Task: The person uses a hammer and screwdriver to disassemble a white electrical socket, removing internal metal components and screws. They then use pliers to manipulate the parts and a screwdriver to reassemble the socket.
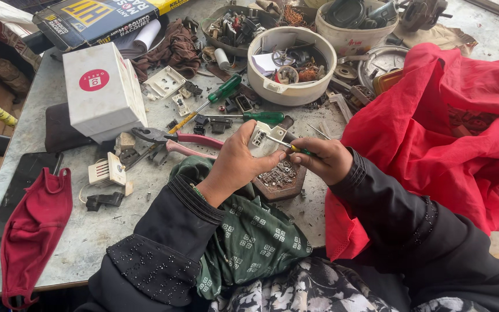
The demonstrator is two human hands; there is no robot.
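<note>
My left hand (235, 163) grips a small white plastic switch part (261, 140) above the table's middle. My right hand (324, 159) holds a small green-handled screwdriver (287, 145), its metal tip touching the white part. Just below both hands lies a brown dish of small screws (278, 176). Both arms wear black sleeves, and a green patterned cloth (244, 231) lies under them.
Pink-handled pliers (174, 138), two green screwdrivers (264, 117), white switch pieces (108, 170) and a white box (102, 89) lie left. White bowls of parts (290, 63) stand behind. A red cloth (434, 138) covers the right; a red face mask (33, 225) lies at the near left edge.
</note>
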